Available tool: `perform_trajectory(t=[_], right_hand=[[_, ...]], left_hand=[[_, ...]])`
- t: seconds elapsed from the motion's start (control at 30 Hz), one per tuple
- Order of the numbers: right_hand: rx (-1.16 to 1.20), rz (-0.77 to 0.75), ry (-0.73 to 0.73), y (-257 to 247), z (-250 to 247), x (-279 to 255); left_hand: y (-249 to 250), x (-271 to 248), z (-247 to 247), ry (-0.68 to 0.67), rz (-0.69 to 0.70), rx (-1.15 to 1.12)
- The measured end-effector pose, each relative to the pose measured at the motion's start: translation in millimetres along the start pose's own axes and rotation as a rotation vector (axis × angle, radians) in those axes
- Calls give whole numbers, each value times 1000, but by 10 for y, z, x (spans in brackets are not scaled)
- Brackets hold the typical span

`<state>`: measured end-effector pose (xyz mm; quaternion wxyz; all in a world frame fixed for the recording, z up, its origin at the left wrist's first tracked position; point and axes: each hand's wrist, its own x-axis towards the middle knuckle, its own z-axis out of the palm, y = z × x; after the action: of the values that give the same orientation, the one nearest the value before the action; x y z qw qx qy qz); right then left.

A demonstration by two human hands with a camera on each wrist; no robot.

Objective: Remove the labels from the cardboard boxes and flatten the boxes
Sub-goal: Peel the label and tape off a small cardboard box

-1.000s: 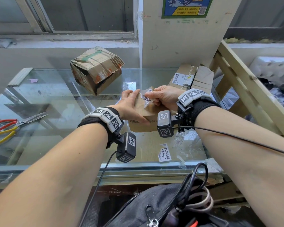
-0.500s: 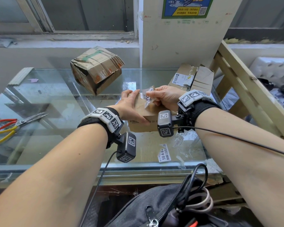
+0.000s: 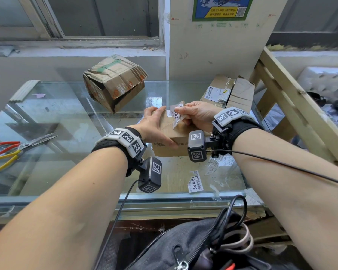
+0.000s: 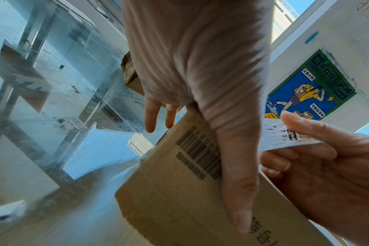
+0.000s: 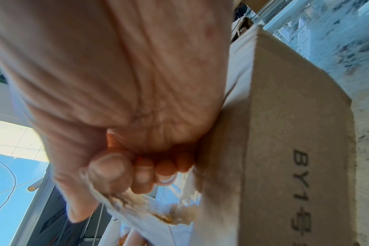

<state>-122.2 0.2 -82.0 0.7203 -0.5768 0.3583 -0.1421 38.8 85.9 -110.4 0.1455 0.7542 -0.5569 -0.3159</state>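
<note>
Cardboard box is the thing to watch: small, plain brown, sitting upright on the glass table near its front edge, with a printed barcode and dark characters along its sides.

Far to the left of that box, red- and yellow-handled scissors are lying on the glass. Behind the box and to its left, a crushed, battered carton with green tape is tilting on one corner.

The left hand is clamping the small box, thumb pressing along the near side and fingers reaching over the far top edge. On the box's top, a white label is curling upward, partly peeled, its underside carrying torn brown paper fibres. The right hand is pinching that label between thumb and curled fingers, just right of the box's top.

In front of the box, a loose white sticker printed 58-4-6 is lying on the glass. Behind the box to the right, another opened carton bearing a shipping label is leaning against the wall.
</note>
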Motion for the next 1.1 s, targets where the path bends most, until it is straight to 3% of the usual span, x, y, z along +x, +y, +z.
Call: perform_trajectory(t=[1.1], right_hand=[[59,2,27,-39,4,-74]], left_hand=[[9,-29,-7,-8,9,-33]])
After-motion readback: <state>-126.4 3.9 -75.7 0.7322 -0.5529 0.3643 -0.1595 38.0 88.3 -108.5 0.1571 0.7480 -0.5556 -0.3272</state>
